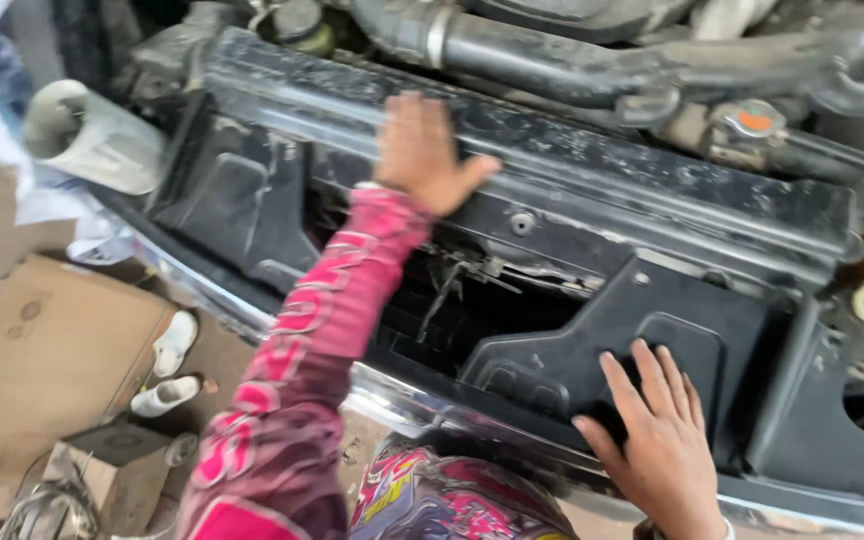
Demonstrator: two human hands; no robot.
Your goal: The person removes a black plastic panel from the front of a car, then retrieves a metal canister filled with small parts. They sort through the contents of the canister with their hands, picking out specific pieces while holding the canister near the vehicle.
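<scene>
My left hand (425, 150) lies flat, fingers spread, on the dusty black crossbar (652, 190) across the top of a car's front end. Its sleeve is pink and patterned. My right hand (657, 440) rests open on a black plastic panel (592, 350) lower down, at the right of the opening, fingers spread against it. Between the two hands a dark gap (452, 310) shows a grille and a thin metal latch. Neither hand grips anything.
Thick black hoses (572, 50) and a cap with an orange mark (752, 120) lie behind the crossbar. A matching black panel (237, 210) sits at left. Below left are a cardboard sheet (42, 350), white shoes (167, 370) and a small box (102, 470).
</scene>
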